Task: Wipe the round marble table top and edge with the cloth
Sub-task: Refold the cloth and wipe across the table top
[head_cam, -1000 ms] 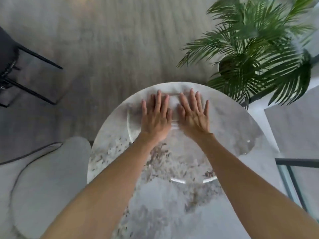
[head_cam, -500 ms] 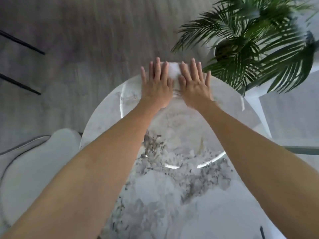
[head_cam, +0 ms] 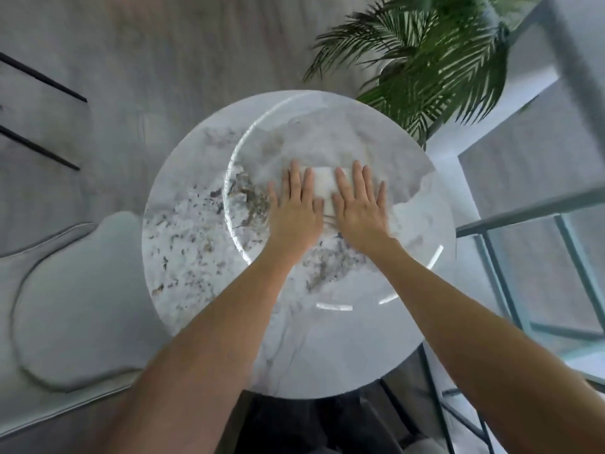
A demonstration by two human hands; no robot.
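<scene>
Head view: flat open-palmed hands [head_cam: 294, 211] [head_cam: 360, 208] (no grip) and cloth [head_cam: 324, 188], back from table [head_cam: 203, 224] edge toward centre.

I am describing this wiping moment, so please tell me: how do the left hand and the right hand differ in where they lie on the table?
The left hand lies near the table's middle, over dark speckled marble; the right hand lies nearer the plant, over paler marble. The cloth shows at the left hand's right edge and the right hand's left edge. Both lie flat, fingers spread, pressing the cloth.
</scene>
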